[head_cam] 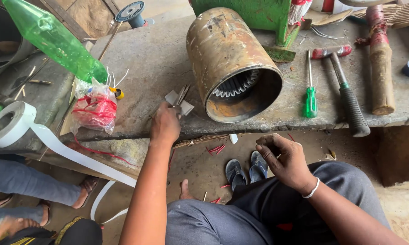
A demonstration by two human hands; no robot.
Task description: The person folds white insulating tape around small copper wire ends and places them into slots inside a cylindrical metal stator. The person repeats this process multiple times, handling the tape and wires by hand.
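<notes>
Left hand [165, 124], fingers closed, pinching scissors [182, 94] and a small white paper piece [172, 97] above the stone bench [145, 59], just beside the rusty motor housing [234, 63]. Right hand [284, 159] loosely curled over the lap; whether it holds anything is unclear. Green screwdriver [310, 97] and hammer [347, 97] lie right.

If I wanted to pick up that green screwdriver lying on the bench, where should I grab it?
Probably by the green handle of the screwdriver, coming from above and from the bench's near edge. The handle is the thick end and points toward the person; the thin shaft points away. The hammer lies close on its right, so the left side gives fingers more room.
</notes>
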